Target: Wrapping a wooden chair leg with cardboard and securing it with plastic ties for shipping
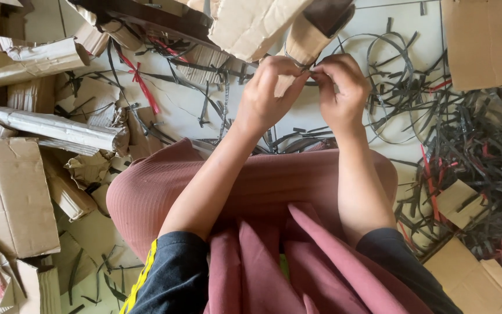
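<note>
Right now your left hand (265, 87) and your right hand (339, 87) meet fingertip to fingertip, both pinched on a thin dark strap (314, 68) that runs between them. The fingers of each hand are curled tight, thumb pressed against forefinger, so both hands are clenched on that strap rather than released. Just beyond your fingertips, touching the left ones, sits the folded cardboard bundle (306, 35), tilted, with a dark patch at its far end; the strap seems to pass around it, though the exact wrap is hidden by your fingers.

Off the right-hand fingers, a loop of the same dark strapping (390, 87) curves over the pale floor (187, 104), and farther to that side lies a thick tangle of black strap offcuts (477, 157) with a few red pieces among them. A flat brown cardboard sheet (486, 40) lies beyond that tangle.

Off the left-hand fingers, well apart, a red strap (142, 84) lies across loose dark strips, and past it are crushed and rolled cardboard pieces (53, 128), with a flat cardboard panel (10, 195) nearer your body. Below your wrists, your forearms pass over your knees, covered in ribbed dusty-pink cloth (262, 186); your dark sleeves (172, 273) show at the near edge, the left one with a yellow stripe.
</note>
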